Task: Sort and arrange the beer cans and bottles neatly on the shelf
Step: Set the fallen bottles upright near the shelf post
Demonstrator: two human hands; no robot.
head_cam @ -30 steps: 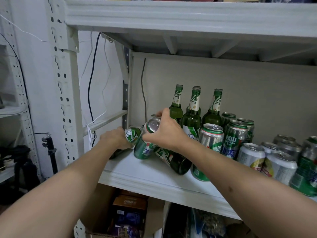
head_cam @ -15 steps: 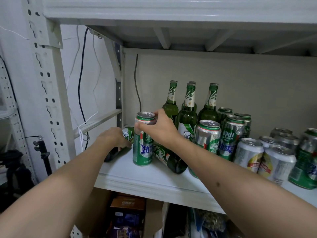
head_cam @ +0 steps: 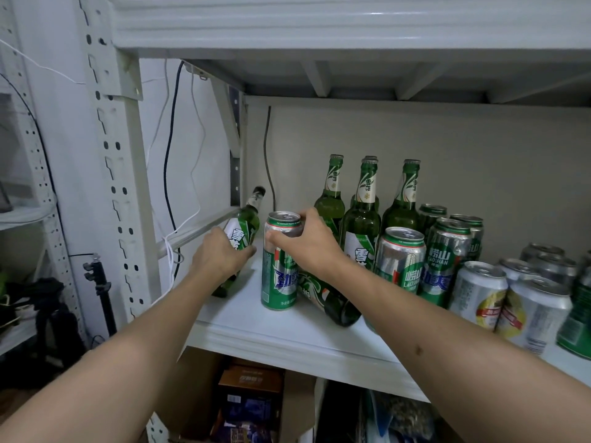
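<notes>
My left hand [head_cam: 220, 257] grips a green beer bottle [head_cam: 244, 223] by its body; the bottle is tilted, neck up toward the back left corner. My right hand [head_cam: 307, 243] holds the top of a tall green can [head_cam: 279, 279] that stands upright on the white shelf [head_cam: 275, 334]. Another green bottle [head_cam: 332, 303] lies on its side just right of that can, partly under my right wrist. Three upright green bottles [head_cam: 363, 199] stand at the back. Green and silver cans [head_cam: 401, 257] stand to their right.
White and yellow cans [head_cam: 479, 292] crowd the shelf's right part. The steel upright [head_cam: 118, 174] and a side rail [head_cam: 198, 230] bound the shelf on the left, with cables hanging behind. A cardboard box [head_cam: 252, 398] sits on the level below. The upper shelf [head_cam: 319, 24] overhangs.
My left hand has raised the lying bottle from the shelf so its neck now points up. My right hand has set the green can upright and still holds its top.
</notes>
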